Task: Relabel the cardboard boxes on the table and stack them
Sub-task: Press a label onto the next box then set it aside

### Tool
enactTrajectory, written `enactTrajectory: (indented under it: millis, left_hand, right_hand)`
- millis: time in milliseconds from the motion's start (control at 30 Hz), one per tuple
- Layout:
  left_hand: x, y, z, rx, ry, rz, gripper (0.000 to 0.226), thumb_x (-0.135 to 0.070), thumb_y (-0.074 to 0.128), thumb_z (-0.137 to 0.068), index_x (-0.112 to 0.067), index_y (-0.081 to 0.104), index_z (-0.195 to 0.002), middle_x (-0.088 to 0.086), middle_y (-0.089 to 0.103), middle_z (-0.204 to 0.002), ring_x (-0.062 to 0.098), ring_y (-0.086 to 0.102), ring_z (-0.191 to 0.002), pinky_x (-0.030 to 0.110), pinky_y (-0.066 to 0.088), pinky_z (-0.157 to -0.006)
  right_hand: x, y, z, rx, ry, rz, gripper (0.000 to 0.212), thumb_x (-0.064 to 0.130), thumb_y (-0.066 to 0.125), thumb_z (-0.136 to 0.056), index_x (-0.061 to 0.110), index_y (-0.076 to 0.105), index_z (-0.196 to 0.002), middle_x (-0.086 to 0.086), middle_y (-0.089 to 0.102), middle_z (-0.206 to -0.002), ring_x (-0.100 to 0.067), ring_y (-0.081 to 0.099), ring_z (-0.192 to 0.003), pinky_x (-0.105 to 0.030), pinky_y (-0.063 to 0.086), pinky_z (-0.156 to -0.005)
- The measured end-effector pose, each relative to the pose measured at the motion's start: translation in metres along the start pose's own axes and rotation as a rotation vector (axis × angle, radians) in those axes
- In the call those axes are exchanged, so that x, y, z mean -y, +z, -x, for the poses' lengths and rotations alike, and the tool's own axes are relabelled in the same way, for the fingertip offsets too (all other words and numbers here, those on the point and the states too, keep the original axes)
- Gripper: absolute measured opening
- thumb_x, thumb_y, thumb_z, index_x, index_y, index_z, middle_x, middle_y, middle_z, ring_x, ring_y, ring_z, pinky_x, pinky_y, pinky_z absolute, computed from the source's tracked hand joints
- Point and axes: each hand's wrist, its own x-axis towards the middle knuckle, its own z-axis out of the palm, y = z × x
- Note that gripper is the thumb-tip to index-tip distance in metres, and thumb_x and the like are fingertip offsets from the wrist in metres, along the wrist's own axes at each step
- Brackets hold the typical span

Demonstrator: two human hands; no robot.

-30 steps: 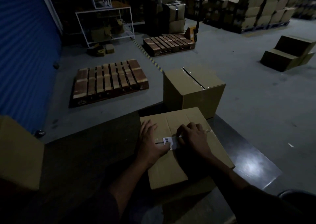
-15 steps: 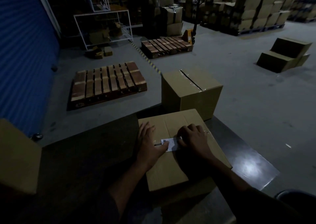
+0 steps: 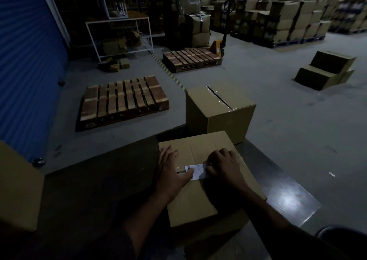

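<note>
Pressing flat with straight fingers, the left hand (image 3: pixel 171 172) steadies the near cardboard box (image 3: pixel 198 180), which lies by the table's (image 3: pixel 99 180) right edge, thumb touching the left end of the white label (image 3: pixel 195 172). The right hand (image 3: pixel 223 166), fingers curled, covers the label's right end; whether it pinches or only rubs it I cannot tell. If the label is being peeled, pulling too quickly could tear it or lift the cardboard skin, while the taller box (image 3: pixel 220 112) at the far right corner waits, touching the near one.
</note>
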Motion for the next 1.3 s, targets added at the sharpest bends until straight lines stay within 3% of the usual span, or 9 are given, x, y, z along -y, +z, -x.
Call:
enactTrajectory:
  millis: [167,333,400,467,533,767,900,1033,1300]
  left_hand:
    - [0.002,0.001,0.0,-0.006,-0.012,0.0,0.084,-0.061,0.072,-0.086,-0.021,0.041,-0.153,-0.003,0.02,-0.17,0.017,0.012,-0.158,0.043,0.024,-0.126]
    - [-0.004,-0.016,-0.029,0.03,-0.073,-0.212,0.085,-0.095,0.063,-0.058,-0.033,0.046,-0.113,-0.001,0.037,-0.137,0.025,0.036,-0.131,0.05,0.043,-0.104]
    - [-0.002,-0.021,-0.044,0.084,-0.06,-0.242,0.105,-0.103,0.061,-0.048,-0.035,0.044,-0.127,-0.002,0.025,-0.156,0.034,0.023,-0.149,0.06,0.032,-0.119]
    - [0.0,-0.023,-0.054,0.194,-0.037,-0.26,0.131,-0.099,0.066,-0.052,-0.035,0.024,-0.159,-0.008,-0.002,-0.173,0.03,-0.003,-0.161,0.057,0.01,-0.127]
    - [-0.003,-0.025,-0.062,0.284,-0.027,-0.305,0.142,-0.099,0.065,-0.055,-0.032,0.007,-0.166,-0.004,-0.005,-0.176,0.025,-0.003,-0.161,0.05,0.004,-0.129]
    - [-0.01,-0.052,-0.042,0.252,-0.267,-0.506,0.152,-0.103,0.062,-0.048,-0.023,0.013,-0.167,0.014,0.009,-0.174,0.038,0.003,-0.16,0.058,0.005,-0.127]
    - [-0.009,-0.061,-0.002,0.209,-0.356,-0.59,0.153,-0.111,0.048,-0.046,-0.024,0.013,-0.167,0.014,0.017,-0.173,0.037,0.008,-0.16,0.06,0.005,-0.126]
    - [-0.008,-0.058,0.029,0.194,-0.383,-0.603,0.156,-0.114,0.039,-0.04,-0.028,0.01,-0.167,0.013,0.025,-0.17,0.035,0.019,-0.157,0.06,0.011,-0.124]
    - [-0.025,-0.03,0.036,0.129,-0.246,-0.32,0.146,-0.1,0.058,-0.058,-0.027,-0.008,-0.166,0.002,-0.005,-0.175,0.029,0.0,-0.161,0.061,-0.004,-0.128]
  right_hand:
    - [-0.002,-0.007,0.014,-0.087,0.04,-0.031,0.034,0.051,0.059,-0.089,0.026,0.063,-0.113,0.0,0.058,-0.12,-0.022,0.045,-0.115,-0.029,0.029,-0.088]
    - [0.006,-0.022,0.085,-0.115,0.087,0.085,0.042,0.041,0.069,-0.089,0.032,0.061,-0.128,0.001,0.052,-0.137,-0.024,0.04,-0.13,-0.04,0.034,-0.105]
    - [0.009,-0.016,0.113,-0.209,0.14,0.078,0.041,0.043,0.062,-0.089,0.037,0.062,-0.129,0.003,0.054,-0.133,-0.025,0.045,-0.127,-0.045,0.031,-0.105]
    - [0.015,-0.007,0.128,-0.305,0.205,0.068,0.041,0.044,0.052,-0.089,0.039,0.064,-0.127,0.004,0.056,-0.128,-0.025,0.047,-0.125,-0.05,0.031,-0.106]
    - [0.021,-0.002,0.129,-0.342,0.224,0.028,0.043,0.042,0.047,-0.088,0.038,0.066,-0.127,0.003,0.056,-0.127,-0.026,0.045,-0.126,-0.055,0.029,-0.111]
    - [-0.003,-0.01,0.088,-0.147,0.022,-0.158,0.039,0.036,0.051,-0.1,0.038,0.059,-0.137,0.013,0.049,-0.146,-0.012,0.038,-0.138,-0.03,0.02,-0.11]
    - [-0.026,-0.026,0.045,-0.014,-0.144,-0.143,0.045,0.049,0.044,-0.097,0.038,0.06,-0.138,0.014,0.051,-0.147,-0.01,0.039,-0.138,-0.04,0.026,-0.116]
    - [-0.039,-0.03,0.009,0.064,-0.276,-0.104,0.039,0.03,0.06,-0.1,0.034,0.059,-0.139,0.011,0.052,-0.149,-0.01,0.042,-0.137,-0.045,0.038,-0.114]
    - [-0.004,-0.014,0.022,-0.041,-0.207,-0.206,0.035,0.047,0.058,-0.089,0.029,0.073,-0.113,0.009,0.065,-0.121,-0.011,0.057,-0.112,-0.037,0.051,-0.093]
